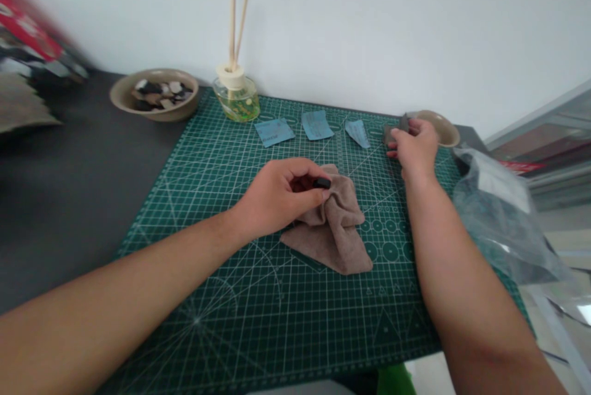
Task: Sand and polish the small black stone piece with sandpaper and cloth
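Pinched between the thumb and fingers of my left hand [284, 198] is a small black piece [322, 183]. This hand is just above a crumpled brown cloth [344, 223], which lies on the green cutting mat [221, 173]. At the back right, my right hand [415, 146] has its fingers around a small grey-brown block [392, 133], partly hidden by the hand. Behind that hand stands a beige bowl [443, 127], whose inside is mostly out of sight.
Several blue sandpaper-like pieces [317, 125] lie along the mat's back. A reed diffuser [237, 96] stands near the wall. On the left, a bowl [157, 113] holds dark and light chips. A clear plastic bag [501, 216] hangs over the mat's right edge.
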Available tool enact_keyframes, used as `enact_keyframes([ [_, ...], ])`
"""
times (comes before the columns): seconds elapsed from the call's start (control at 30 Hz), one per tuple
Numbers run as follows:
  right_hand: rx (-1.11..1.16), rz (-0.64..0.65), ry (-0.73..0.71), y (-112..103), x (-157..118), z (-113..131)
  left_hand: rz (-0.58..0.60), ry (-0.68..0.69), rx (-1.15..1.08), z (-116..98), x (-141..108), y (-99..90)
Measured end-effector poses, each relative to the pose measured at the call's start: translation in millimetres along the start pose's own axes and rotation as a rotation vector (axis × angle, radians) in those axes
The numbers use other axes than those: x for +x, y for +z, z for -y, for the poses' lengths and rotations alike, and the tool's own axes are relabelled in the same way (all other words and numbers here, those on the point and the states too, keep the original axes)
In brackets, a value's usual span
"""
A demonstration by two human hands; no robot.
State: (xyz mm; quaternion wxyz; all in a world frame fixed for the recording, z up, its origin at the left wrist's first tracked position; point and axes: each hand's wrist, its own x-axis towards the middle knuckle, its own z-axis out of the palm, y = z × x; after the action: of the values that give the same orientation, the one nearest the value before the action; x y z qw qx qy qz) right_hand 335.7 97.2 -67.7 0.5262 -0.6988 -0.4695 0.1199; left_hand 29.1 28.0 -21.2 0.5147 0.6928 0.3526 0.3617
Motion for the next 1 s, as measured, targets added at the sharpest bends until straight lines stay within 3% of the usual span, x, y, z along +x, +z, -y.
enact_keyframes([
  [0.13,-0.053,-0.083,0.015,-1,0,0,0.008,-0.006,0.002,1,0,0.1],
  [0.27,-0.304,-0.189,-0.185,-5,-2,8,0.004,0.012,0.038,2,0,-0.1],
  [0.37,-0.418,-0.194,-0.295,-7,-9,18,0.011,0.013,0.034,3,0,0.1],
  [0.67,-0.419,0.044,-0.351,5,-31,41,0.012,-0.004,0.028,1,0,0.6],
  [0.87,-0.459,0.271,-0.373,13,-39,41,0.016,-0.006,0.043,3,-1,0.9],
  [1.0,-0.506,0.340,-0.360,17,-41,41,0.024,-0.012,0.049,4,-1,1.3],
])
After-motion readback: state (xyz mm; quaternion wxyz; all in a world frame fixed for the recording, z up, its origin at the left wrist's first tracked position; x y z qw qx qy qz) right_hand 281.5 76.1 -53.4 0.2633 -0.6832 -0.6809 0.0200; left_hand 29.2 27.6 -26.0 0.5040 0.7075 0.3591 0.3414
